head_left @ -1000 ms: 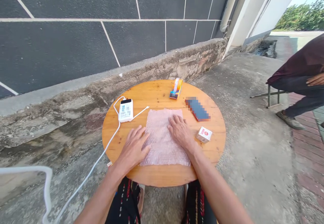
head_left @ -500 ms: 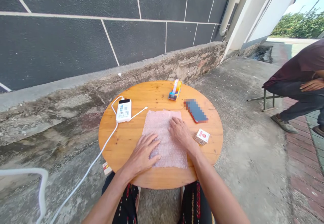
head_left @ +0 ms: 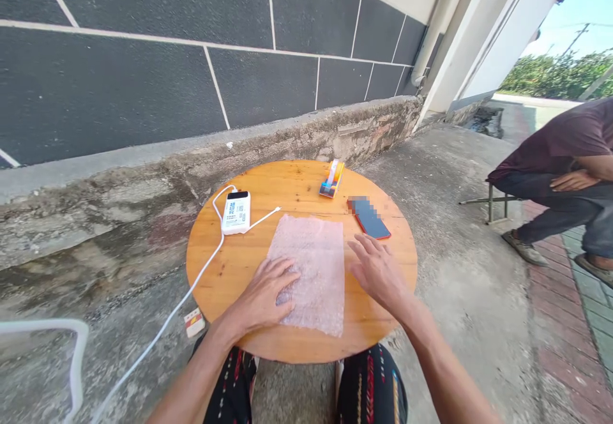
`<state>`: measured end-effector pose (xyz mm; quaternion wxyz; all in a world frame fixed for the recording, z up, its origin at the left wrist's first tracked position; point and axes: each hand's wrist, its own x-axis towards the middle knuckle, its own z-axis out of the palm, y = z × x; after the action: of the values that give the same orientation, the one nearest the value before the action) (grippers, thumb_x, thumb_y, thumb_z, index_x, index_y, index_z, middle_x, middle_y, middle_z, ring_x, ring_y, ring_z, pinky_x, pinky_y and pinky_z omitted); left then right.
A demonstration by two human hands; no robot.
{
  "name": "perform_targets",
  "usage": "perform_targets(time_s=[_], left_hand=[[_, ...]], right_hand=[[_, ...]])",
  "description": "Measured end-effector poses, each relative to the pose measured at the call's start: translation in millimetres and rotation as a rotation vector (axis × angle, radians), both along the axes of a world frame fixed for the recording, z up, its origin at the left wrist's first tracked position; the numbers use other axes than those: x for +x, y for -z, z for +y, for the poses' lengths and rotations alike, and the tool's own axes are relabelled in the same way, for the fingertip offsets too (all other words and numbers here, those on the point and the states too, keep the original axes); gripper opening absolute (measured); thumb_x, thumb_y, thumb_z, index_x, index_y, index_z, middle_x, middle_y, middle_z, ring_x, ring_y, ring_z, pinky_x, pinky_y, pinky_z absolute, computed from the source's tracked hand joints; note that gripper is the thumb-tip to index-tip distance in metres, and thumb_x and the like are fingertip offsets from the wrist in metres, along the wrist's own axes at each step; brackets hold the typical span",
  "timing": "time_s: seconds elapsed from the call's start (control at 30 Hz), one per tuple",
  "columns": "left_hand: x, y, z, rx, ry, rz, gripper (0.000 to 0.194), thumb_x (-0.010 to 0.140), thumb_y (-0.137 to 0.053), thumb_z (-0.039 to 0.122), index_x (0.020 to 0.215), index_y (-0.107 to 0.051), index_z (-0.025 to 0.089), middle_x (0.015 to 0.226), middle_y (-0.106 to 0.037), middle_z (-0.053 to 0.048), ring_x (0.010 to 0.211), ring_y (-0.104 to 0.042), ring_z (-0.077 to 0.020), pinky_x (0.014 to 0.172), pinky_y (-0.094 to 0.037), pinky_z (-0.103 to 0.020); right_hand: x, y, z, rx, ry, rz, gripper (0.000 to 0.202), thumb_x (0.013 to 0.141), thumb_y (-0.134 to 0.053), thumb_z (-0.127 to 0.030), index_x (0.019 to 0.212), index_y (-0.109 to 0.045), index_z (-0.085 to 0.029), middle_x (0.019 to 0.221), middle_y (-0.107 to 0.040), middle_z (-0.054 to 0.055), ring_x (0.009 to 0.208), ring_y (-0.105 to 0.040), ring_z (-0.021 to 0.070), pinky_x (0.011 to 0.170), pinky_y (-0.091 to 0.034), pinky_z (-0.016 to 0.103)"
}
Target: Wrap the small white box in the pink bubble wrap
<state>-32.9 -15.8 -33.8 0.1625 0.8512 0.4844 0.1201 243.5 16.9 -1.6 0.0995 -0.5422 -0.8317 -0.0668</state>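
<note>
A pinkish sheet of bubble wrap (head_left: 313, 271) lies flat on the round wooden table (head_left: 220, 283). My left hand (head_left: 265, 290) rests with spread fingers on its left edge. Just off the sheet's right edge is my right hand (head_left: 378, 271), fingers outstretched and apart. It covers the place of the small white box, which is hidden now. Beyond those fingertips lies a phone with a red edge (head_left: 371, 218), partly pixelated. A tape dispenser with a roll of tape (head_left: 331, 179) stands at the far side of the table.
A white power bank (head_left: 236, 213) with a white cable (head_left: 184, 299) sits at the table's left. A small carton (head_left: 194, 322) is on the ground below. To the right, a person (head_left: 565, 162) sits on a folding stool. A tiled wall (head_left: 158, 85) runs behind the table.
My right hand has moved off the bubble wrap to the right, over where the small white box stood. The sheet has turned slightly. My left hand stays on it.
</note>
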Motion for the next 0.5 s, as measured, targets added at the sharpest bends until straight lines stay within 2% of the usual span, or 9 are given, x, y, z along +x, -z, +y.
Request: perform_targets(time_s=[0.13, 0.23, 0.33, 0.4, 0.5], left_hand=[[-0.5, 3.5, -2.6, 0.075, -0.016, -0.059, 0.049, 0.073, -0.060, 0.022, 0.123, -0.060, 0.022, 0.144, -0.045, -0.008, 0.137, -0.033, -0.0288, 0.115, -0.025, -0.051], [-1.8, 8.1, -4.9, 0.128, -0.035, -0.091, 0.046, 0.074, -0.060, 0.021, 0.120, -0.062, 0.022, 0.142, -0.048, -0.007, 0.136, -0.033, -0.0280, 0.115, -0.024, -0.050], [-2.8, 12.4, -6.6, 0.138, -0.047, -0.107, 0.046, 0.073, -0.062, 0.021, 0.119, -0.062, 0.023, 0.140, -0.050, -0.007, 0.135, -0.036, -0.0286, 0.115, -0.022, -0.052], [-3.0, 14.2, -7.1, 0.133, -0.050, -0.111, 0.047, 0.071, -0.063, 0.021, 0.119, -0.062, 0.024, 0.140, -0.050, -0.007, 0.134, -0.036, -0.0289, 0.116, -0.021, -0.053], [-2.9, 14.8, -7.4, 0.129, -0.063, -0.119, 0.048, 0.070, -0.064, 0.021, 0.118, -0.062, 0.024, 0.142, -0.048, -0.006, 0.135, -0.036, -0.0291, 0.116, -0.019, -0.054]], right_hand=[[35.2, 5.3, -4.7, -0.108, 0.194, -0.042, 0.047, 0.085, -0.053, -0.026, 0.130, -0.049, -0.014, 0.130, -0.056, 0.016, 0.112, -0.056, 0.0333, 0.086, -0.045, 0.045], [47.4, 11.4, -3.5, -0.204, 0.223, 0.014, 0.047, 0.087, -0.050, -0.028, 0.130, -0.049, -0.011, 0.117, -0.064, 0.016, 0.102, -0.063, 0.0315, 0.082, -0.048, 0.042], [42.1, 5.1, -6.0, -0.176, 0.232, 0.165, 0.048, 0.086, -0.052, -0.033, 0.129, -0.051, -0.010, 0.109, -0.067, 0.017, 0.099, -0.064, 0.0315, 0.078, -0.050, 0.041], [27.5, -7.5, -12.9, -0.135, 0.160, 0.301, 0.050, 0.085, -0.055, -0.037, 0.128, -0.052, -0.012, 0.108, -0.068, 0.016, 0.097, -0.066, 0.0303, 0.077, -0.052, 0.040], [-7.6, -29.7, -29.4, -0.168, -0.179, 0.456, 0.047, 0.085, -0.058, -0.034, 0.129, -0.052, -0.018, 0.119, -0.064, 0.013, 0.106, -0.063, 0.0265, 0.087, -0.050, 0.039]])
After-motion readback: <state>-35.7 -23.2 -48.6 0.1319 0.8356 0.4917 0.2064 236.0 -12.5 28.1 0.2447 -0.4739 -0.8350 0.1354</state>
